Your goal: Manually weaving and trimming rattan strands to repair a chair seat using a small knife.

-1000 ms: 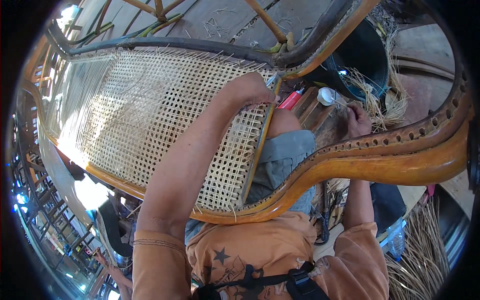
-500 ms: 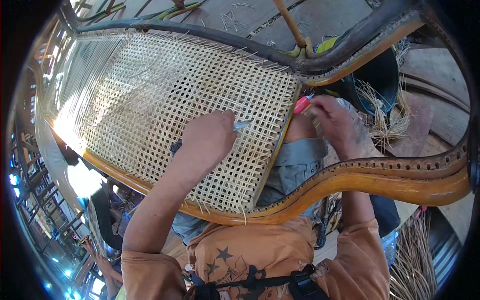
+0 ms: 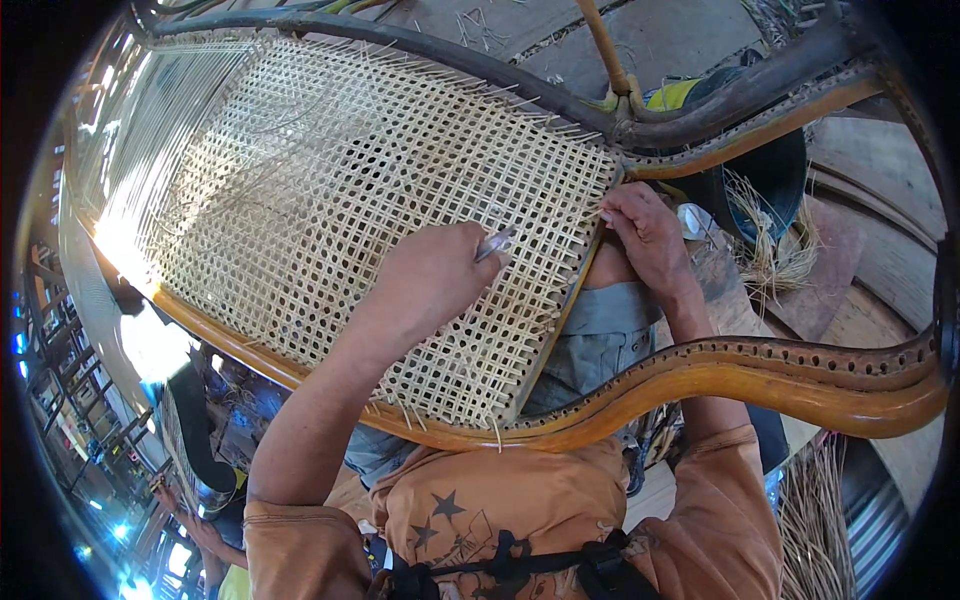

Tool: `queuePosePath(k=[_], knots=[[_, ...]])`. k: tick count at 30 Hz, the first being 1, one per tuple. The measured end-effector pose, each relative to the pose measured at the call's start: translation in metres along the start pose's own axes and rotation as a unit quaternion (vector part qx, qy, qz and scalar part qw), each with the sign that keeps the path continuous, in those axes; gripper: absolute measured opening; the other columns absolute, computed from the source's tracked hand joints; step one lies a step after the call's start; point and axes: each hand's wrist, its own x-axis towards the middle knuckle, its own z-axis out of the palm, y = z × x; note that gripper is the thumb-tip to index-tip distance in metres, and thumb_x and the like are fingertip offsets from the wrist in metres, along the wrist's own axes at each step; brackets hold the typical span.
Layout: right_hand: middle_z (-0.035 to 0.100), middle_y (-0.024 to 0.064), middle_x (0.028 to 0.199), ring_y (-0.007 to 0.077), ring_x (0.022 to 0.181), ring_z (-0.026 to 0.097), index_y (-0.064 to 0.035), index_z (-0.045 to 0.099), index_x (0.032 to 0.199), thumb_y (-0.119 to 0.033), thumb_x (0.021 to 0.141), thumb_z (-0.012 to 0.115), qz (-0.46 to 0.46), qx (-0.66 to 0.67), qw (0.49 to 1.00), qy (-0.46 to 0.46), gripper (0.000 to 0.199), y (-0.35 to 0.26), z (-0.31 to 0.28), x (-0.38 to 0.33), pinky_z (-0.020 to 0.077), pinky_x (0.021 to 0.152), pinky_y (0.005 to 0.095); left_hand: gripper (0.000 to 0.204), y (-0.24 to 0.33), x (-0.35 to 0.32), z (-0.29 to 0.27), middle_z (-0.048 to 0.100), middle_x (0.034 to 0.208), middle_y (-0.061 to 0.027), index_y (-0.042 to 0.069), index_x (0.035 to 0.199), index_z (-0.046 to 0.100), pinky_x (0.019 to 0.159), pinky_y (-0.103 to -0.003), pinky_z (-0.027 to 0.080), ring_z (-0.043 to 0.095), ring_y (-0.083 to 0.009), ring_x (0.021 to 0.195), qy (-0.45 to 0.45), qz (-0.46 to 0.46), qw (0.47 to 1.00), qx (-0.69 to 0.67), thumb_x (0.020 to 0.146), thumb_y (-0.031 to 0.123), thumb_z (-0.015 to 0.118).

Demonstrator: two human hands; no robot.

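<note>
A woven cane panel [image 3: 330, 200] fills a curved wooden furniture frame [image 3: 570, 430] lying across my lap. Its open lattice has loose strand ends along the far and right edges. My left hand [image 3: 430, 280] rests over the panel's middle, closed round a slim tool with a pale, shiny tip [image 3: 495, 243]; the fist hides the rest of it. At the panel's upper right corner, my right hand [image 3: 648, 235] pinches with thumb and fingers against the edge. What lies between those fingertips is too small to make out.
A dark bucket [image 3: 715, 185] with pale cane strips [image 3: 775, 250] spilling beside it stands beyond my right hand. The frame's drilled arm [image 3: 790, 365] curves over my right forearm. A bundle of strips [image 3: 815, 505] lies at lower right. Another person's arm [image 3: 200, 525] shows at lower left.
My right hand has moved up and left onto the panel's corner, and the red object beside it is out of sight. My left hand has shifted slightly right with the tool.
</note>
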Motion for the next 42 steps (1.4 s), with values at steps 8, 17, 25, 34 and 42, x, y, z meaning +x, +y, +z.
queuePosePath(k=[8, 17, 25, 34, 42], knots=[[0.058, 0.0102, 0.092, 0.0247, 0.087, 0.058, -0.0022, 0.061, 0.093, -0.002, 0.079, 0.062, -0.035, -0.029, 0.998, -0.049, 0.014, 0.002, -0.011, 0.004, 0.0465, 0.075, 0.0312, 0.026, -0.007, -0.002, -0.002, 0.060, 0.068, -0.0186, 0.002, 0.080, 0.060, 0.065, -0.046, 0.047, 0.060, -0.0363, 0.067, -0.006, 0.009, 0.998, 0.054, 0.083, 0.025, 0.048], [0.060, 0.0096, 0.095, 0.0263, 0.088, 0.060, -0.0055, 0.063, 0.099, -0.005, 0.082, 0.060, -0.047, -0.001, 0.995, -0.087, 0.017, 0.019, -0.013, 0.002, 0.0480, 0.077, 0.0317, 0.027, -0.022, -0.004, -0.011, 0.057, 0.064, -0.0205, 0.002, 0.068, 0.057, 0.063, -0.047, 0.046, 0.057, -0.0389, 0.062, -0.051, 0.010, 0.999, -0.004, 0.077, 0.024, 0.047], [0.060, 0.0097, 0.099, 0.0259, 0.093, 0.060, -0.0100, 0.063, 0.104, -0.005, 0.082, 0.059, -0.039, -0.009, 0.996, -0.084, 0.023, 0.018, -0.013, -0.005, 0.0486, 0.078, 0.0319, 0.025, -0.027, 0.001, -0.012, 0.055, 0.062, -0.0209, 0.000, 0.067, 0.056, 0.059, -0.045, 0.045, 0.056, -0.0381, 0.059, -0.078, 0.000, 0.996, -0.034, 0.074, 0.023, 0.049], [0.057, 0.0085, 0.102, 0.0283, 0.103, 0.053, -0.0234, 0.057, 0.119, -0.009, 0.081, 0.053, -0.142, -0.266, 0.945, -0.130, 0.041, 0.009, -0.011, -0.012, 0.0440, 0.086, 0.0382, 0.024, -0.025, -0.004, -0.016, 0.056, 0.064, -0.0212, 0.001, 0.072, 0.058, 0.061, -0.044, 0.046, 0.057, -0.0383, 0.061, -0.083, -0.013, 0.996, -0.037, 0.076, 0.023, 0.049], [0.060, 0.0068, 0.099, 0.0121, 0.084, 0.060, -0.0024, 0.051, 0.119, -0.007, 0.086, 0.057, 0.217, 0.146, 0.902, 0.344, 0.033, -0.001, -0.101, -0.089, 0.0488, 0.076, 0.0261, 0.023, -0.061, -0.087, -0.038, 0.059, 0.071, -0.0207, 0.000, 0.083, 0.057, 0.063, -0.043, 0.045, 0.059, -0.0376, 0.069, 0.003, -0.014, 1.000, -0.017, 0.082, 0.023, 0.052]])
